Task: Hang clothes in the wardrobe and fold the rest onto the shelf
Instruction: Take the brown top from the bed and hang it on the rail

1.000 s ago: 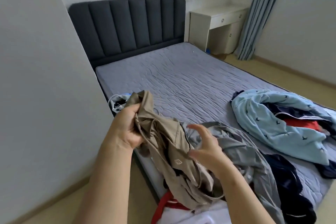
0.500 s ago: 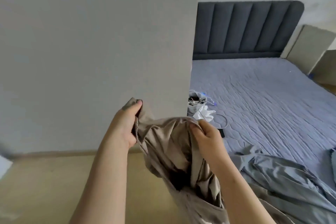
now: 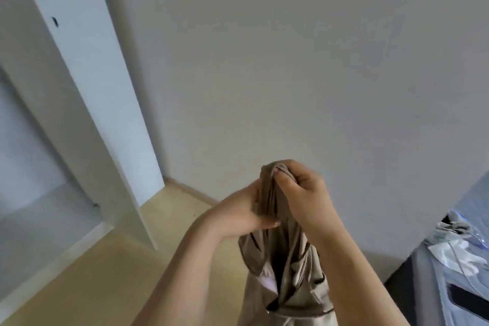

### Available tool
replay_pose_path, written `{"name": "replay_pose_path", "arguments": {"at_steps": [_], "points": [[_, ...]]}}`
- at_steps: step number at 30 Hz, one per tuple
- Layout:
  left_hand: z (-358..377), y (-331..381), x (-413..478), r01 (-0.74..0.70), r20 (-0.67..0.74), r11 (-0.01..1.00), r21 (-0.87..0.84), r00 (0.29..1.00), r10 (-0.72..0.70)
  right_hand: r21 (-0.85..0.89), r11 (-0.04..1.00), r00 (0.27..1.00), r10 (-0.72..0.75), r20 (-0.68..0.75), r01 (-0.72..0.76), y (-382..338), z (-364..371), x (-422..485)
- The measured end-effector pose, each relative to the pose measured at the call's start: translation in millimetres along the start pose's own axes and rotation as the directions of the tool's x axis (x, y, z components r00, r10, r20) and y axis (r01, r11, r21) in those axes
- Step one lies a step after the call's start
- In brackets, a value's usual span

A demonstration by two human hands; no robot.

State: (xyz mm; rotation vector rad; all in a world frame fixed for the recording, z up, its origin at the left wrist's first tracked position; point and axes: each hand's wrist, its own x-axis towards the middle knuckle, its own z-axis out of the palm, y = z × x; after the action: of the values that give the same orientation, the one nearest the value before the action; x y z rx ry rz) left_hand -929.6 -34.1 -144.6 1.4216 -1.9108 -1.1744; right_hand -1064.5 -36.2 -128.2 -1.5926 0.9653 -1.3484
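A beige garment (image 3: 287, 267) hangs bunched in front of me, in the lower middle of the head view. My left hand (image 3: 238, 212) grips its gathered top edge from the left. My right hand (image 3: 301, 190) pinches the same bunched edge from the right, fingers curled over the cloth. Both hands are close together, touching the fabric. The garment's lower part runs out of the bottom of the frame. The white wardrobe (image 3: 79, 103) stands at the left with its open compartment facing me.
A plain white wall (image 3: 291, 61) fills the middle and right. Yellowish floor (image 3: 92, 278) lies below the wardrobe. At the right edge is the corner of the bed (image 3: 447, 286) with a pale bundle and thin cable (image 3: 460, 241) on it.
I have turned left from the bed toward the wall and wardrobe. My hands lifted the beige garment off the bed and came together, bunching its top edge.
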Motion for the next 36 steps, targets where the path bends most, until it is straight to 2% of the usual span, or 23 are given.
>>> {"name": "replay_pose_path", "arguments": {"at_steps": [2,4,7,9,11,15,17,19,21,23,27,29,32,36], "points": [[-25.4,-20.0,-12.1,0.060,-0.310,0.994,0.088,0.950,-0.030,0.032,0.999,0.996,-0.022,0.084,0.019,-3.0,39.9,12.8],[-54.3,-41.3,-30.2,0.128,-0.532,0.985,0.112,0.845,-0.049,0.065,0.998,0.992,-0.029,0.120,0.021,-1.2,72.9,25.1],[-94.9,-63.7,-62.7,0.188,-0.699,0.976,0.113,0.713,-0.056,0.079,0.997,0.991,-0.005,0.137,-0.005,6.5,116.0,40.9],[-118.4,-74.9,-82.0,0.221,-0.798,0.972,0.082,0.599,-0.069,0.047,0.999,0.984,-0.007,0.175,-0.001,12.4,142.1,47.7],[-136.3,-83.7,-97.4,0.310,-0.892,0.950,0.038,0.438,-0.107,-0.037,0.999,0.971,-0.002,0.240,0.012,18.2,166.3,53.8],[-160.8,-99.2,-120.7,0.509,-0.994,0.859,-0.054,0.051,-0.093,-0.117,0.990,0.934,-0.027,0.355,0.073,20.9,217.4,67.7],[-177.9,-107.8,-129.3,0.474,-0.989,0.870,-0.134,-0.112,-0.092,-0.125,0.982,0.920,-0.081,0.383,0.139,22.8,242.1,78.2],[-197.1,-115.5,-135.5,0.333,-0.964,0.918,-0.215,-0.225,-0.145,-0.169,0.964,0.904,-0.121,0.411,0.206,30.5,266.1,91.8],[-216.9,-123.3,-138.0,0.195,-0.933,0.947,-0.254,-0.308,-0.187,-0.264,0.939,0.887,-0.080,0.455,0.220,46.3,289.1,107.3],[-238.8,-132.4,-137.0,0.126,-0.901,0.952,-0.279,-0.378,-0.214,-0.361,0.914,0.867,0.020,0.498,0.186,67.6,310.4,123.3],[-290.3,-152.6,-128.8,0.025,-0.837,0.938,-0.345,-0.460,-0.296,-0.414,0.906,0.852,0.147,0.502,0.088,99.7,352.8,155.1],[-312.8,-164.3,-126.2,-0.006,-0.815,0.931,-0.365,-0.481,-0.323,-0.383,0.923,0.855,0.172,0.489,0.033,106.6,375.5,173.7],[-338.0,-182.8,-134.8,-0.060,-0.758,0.900,-0.431,-0.516,-0.398,-0.247,0.968,0.835,0.171,0.523,-0.043,109.3,413.0,195.2],[-352.5,-205.1,-171.8,-0.035,-0.688,0.854,-0.520,-0.575,-0.442,-0.091,0.994,0.789,0.103,0.605,-0.060,98.1,469.7,194.4]]}}
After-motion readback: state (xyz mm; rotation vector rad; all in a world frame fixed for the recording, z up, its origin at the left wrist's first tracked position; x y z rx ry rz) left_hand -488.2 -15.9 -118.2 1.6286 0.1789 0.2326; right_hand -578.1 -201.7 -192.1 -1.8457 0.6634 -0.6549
